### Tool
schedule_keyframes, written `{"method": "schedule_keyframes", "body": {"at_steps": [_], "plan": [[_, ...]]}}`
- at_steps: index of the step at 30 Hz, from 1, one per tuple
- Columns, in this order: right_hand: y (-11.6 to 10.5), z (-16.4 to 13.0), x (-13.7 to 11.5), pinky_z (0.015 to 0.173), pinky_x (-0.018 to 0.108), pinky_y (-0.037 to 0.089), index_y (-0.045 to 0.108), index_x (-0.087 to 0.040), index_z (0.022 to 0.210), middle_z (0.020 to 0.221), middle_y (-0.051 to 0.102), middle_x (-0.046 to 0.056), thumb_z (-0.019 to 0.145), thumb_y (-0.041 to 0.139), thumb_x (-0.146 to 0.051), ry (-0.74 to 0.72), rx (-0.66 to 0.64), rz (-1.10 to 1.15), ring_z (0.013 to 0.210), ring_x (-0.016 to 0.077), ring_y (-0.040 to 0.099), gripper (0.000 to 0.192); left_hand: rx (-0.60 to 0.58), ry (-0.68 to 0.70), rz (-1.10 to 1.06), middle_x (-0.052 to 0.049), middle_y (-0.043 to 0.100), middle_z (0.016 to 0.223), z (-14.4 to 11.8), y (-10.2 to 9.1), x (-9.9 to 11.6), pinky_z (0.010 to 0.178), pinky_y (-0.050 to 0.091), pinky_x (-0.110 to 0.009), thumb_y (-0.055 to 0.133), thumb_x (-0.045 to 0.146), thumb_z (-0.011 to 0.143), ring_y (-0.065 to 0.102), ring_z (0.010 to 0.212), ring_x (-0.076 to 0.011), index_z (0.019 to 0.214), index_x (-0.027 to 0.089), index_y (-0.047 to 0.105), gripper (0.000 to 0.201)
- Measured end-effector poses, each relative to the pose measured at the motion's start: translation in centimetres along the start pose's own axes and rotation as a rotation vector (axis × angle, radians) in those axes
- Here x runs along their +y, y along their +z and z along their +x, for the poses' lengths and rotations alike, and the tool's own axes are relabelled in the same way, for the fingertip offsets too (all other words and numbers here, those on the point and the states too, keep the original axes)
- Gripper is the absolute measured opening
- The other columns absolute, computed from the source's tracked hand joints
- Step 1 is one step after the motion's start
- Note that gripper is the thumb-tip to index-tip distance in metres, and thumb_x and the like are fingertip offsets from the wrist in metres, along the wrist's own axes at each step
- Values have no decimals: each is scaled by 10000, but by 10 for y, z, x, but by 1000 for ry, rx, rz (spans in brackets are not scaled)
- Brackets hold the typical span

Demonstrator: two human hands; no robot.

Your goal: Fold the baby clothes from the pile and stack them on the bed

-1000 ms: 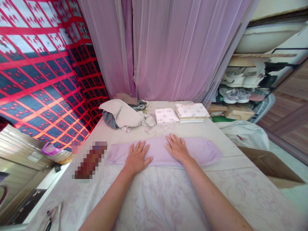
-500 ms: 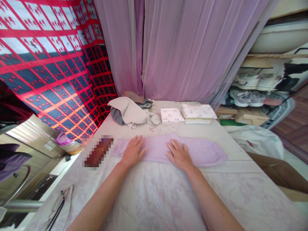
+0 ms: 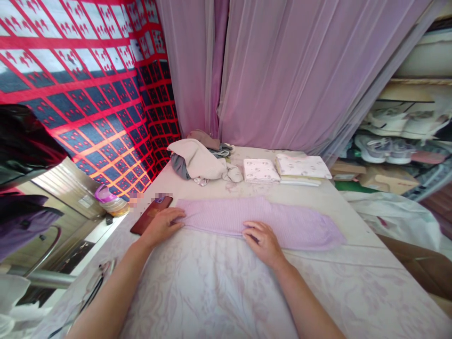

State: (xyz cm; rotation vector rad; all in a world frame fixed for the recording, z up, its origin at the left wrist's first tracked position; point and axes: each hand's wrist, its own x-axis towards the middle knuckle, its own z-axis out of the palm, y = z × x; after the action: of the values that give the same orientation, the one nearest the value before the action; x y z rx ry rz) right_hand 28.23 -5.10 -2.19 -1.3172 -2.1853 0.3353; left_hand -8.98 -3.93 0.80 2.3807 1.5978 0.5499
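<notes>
1. Lilac garment (image 3: 282, 223), head view: folded into a long band, it lies flat across the middle of the pale flowered bed sheet (image 3: 212, 292).
2. Left hand (image 3: 160, 226): fingers curled over the garment's left end, pinching the edge, just beside a dark red phone (image 3: 150, 215).
3. Right hand (image 3: 263, 240): fingers bent, gripping the near edge at mid-length.
4. Behind: a heap of unfolded clothes (image 3: 201, 162) and two folded white printed cloths (image 3: 261, 170) near the pink curtain (image 3: 282, 70).
</notes>
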Motion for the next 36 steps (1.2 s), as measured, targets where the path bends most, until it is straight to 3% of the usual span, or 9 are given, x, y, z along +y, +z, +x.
{"method": "schedule_keyframes", "body": {"at_steps": [7,16,21,24,26,30,33,36], "plan": [[-6,-1,1,912,370,461,693,-254,817,1033,709,59,881,481,-330,2,61,154,1011,206,629,234,-18,65,44,-61,673,1156,-2,-3,-1,980,457,-370,491,379,881,599,1095,-201,1017,226,677,277],[-7,-5,-2,947,400,418,709,-276,791,1096,692,34,867,496,-300,-22,-21,-28,1068,210,594,227,-54,70,89,-65,660,1176,-6,-11,9,958,461,-365,451,351,889,600,1082,-198,885,223,688,270],[-9,-3,-4,969,401,408,716,-280,907,1108,692,45,894,462,-368,-31,-34,-28,1075,217,598,270,-18,-28,218,-65,667,1171,2,-12,24,1011,405,-457,491,418,867,598,1082,-236,846,223,697,284],[-10,4,-6,997,380,391,694,-251,1050,1098,699,62,935,359,-355,16,18,-51,1082,203,601,369,-13,11,202,-86,655,1204,20,0,39,1049,374,-437,373,391,931,574,1138,-224,1017,198,696,386],[-9,10,-8,1062,414,324,639,-236,1184,1246,631,73,936,344,-351,60,24,-138,1222,218,510,402,-57,34,188,-89,583,1320,32,12,49,1086,330,-431,322,399,950,491,1254,-228,1201,187,624,446],[-3,15,-16,1122,540,153,441,-251,1399,1519,324,86,912,409,-437,113,-187,-311,1407,269,244,523,-154,-43,267,-108,352,1505,43,36,57,1132,182,-520,352,562,907,283,1398,-296,1423,193,399,636],[-2,11,-18,1124,555,121,377,-257,1439,1541,266,95,935,355,-475,120,-308,-339,1418,259,220,549,-167,-79,321,-108,311,1524,42,42,56,1130,136,-536,332,635,883,258,1407,-306,1447,227,357,696],[-7,3,-12,1130,545,115,348,-270,1452,1547,252,82,938,333,-504,106,-326,-348,1423,248,205,565,-180,-100,342,-112,298,1529,42,42,54,1119,143,-544,315,656,876,248,1409,-317,1454,237,347,715]]}}
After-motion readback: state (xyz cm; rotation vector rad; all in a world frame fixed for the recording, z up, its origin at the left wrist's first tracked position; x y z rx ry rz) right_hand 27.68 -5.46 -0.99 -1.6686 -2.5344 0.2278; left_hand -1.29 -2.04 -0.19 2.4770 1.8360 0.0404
